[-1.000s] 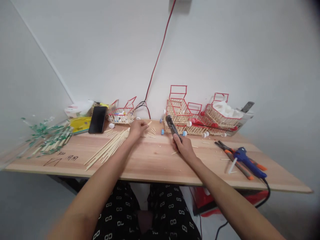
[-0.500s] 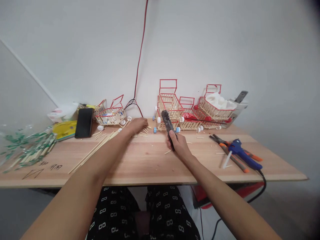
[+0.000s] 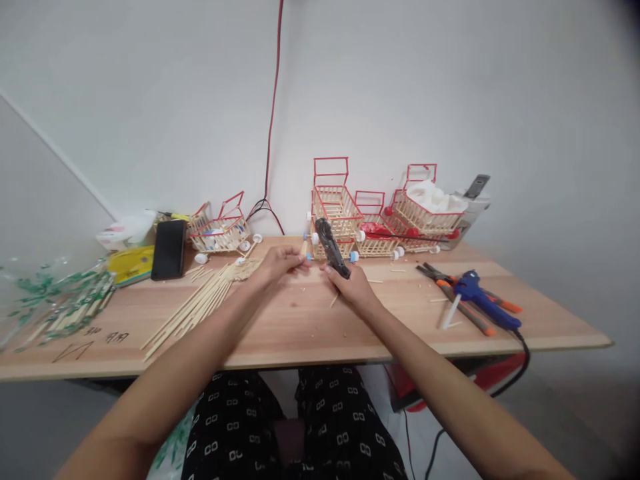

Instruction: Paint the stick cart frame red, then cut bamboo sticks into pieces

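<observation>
My left hand (image 3: 281,263) is raised a little over the middle of the table, thumb and fingers pinched on a short pale wooden stick (image 3: 304,249). Wrapped in my right hand (image 3: 354,284) is a dark, worn hand tool (image 3: 331,247), tilted up and away; its exact kind does not show. The two hands are close together but apart. Beyond the tool stands a small shopping cart model (image 3: 336,205) of sticks with red trim and white and blue wheels. A fan of long wooden sticks (image 3: 200,310) lies beside my left forearm, with a pile of short pieces (image 3: 244,269) by the wrist.
More cart models (image 3: 220,230) line the wall. At right lie a blue glue gun (image 3: 483,303) and orange-handled pliers (image 3: 463,307). At left are a black phone (image 3: 169,249), a yellow packet (image 3: 131,264) and bagged sticks (image 3: 83,303). The wooden table (image 3: 295,333) ends near my lap.
My left hand has come back from the pile of short pieces toward the right, now with a short stick. The dark tool stays in my right hand, shifted slightly. The view has turned slightly.
</observation>
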`<move>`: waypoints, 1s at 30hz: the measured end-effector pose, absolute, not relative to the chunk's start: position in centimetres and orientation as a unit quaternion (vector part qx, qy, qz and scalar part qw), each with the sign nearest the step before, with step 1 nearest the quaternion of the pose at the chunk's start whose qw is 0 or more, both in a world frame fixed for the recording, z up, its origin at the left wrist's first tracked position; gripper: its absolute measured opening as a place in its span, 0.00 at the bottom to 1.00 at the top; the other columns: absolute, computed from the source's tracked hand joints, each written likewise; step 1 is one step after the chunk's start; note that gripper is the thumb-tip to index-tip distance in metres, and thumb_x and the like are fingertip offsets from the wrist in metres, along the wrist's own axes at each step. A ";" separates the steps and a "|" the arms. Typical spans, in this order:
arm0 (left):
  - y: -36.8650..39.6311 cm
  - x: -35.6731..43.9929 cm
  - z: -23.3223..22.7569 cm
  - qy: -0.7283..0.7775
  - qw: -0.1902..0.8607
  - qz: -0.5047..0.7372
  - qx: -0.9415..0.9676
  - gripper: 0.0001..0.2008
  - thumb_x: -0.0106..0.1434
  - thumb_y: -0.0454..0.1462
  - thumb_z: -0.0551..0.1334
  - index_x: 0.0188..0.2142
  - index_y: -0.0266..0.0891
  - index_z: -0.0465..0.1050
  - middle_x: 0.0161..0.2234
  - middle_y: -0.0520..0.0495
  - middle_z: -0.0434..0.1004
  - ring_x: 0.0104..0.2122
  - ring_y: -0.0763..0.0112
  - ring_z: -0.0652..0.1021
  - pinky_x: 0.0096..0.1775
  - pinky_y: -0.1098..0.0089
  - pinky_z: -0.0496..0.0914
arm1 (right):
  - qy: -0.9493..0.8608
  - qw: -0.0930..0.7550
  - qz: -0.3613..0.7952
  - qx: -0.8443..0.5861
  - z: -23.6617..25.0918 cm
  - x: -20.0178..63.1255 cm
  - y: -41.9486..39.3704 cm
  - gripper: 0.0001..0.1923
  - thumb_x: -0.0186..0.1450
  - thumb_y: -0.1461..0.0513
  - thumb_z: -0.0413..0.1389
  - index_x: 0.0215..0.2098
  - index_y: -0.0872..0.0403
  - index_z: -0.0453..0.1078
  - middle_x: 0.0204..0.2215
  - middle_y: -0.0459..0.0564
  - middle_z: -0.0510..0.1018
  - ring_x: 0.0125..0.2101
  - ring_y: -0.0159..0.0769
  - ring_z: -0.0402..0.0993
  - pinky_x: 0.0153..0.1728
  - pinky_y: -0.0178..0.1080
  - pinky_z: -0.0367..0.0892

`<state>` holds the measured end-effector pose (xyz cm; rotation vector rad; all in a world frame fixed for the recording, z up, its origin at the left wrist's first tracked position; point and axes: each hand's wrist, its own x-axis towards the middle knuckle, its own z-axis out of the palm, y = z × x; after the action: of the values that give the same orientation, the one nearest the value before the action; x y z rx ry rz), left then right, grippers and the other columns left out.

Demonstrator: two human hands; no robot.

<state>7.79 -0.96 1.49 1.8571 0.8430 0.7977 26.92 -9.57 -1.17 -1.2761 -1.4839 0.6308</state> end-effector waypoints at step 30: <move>-8.3 11.1 -0.4 0.323 0.539 0.347 0.696 0.12 0.55 0.43 0.65 0.27 0.33 0.76 0.26 0.43 0.79 0.25 0.70 0.77 0.29 0.72 0.68 | -0.578 0.537 0.382 -0.481 -0.4 27.2 -10.0 0.20 0.54 0.48 0.60 0.22 0.54 0.62 0.17 0.42 0.65 0.21 0.29 0.60 0.24 0.34 0.57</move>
<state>11.09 -8.27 -0.36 1.6546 0.7690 0.8263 27.15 -10.02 -0.39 -1.1461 -1.3762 0.9097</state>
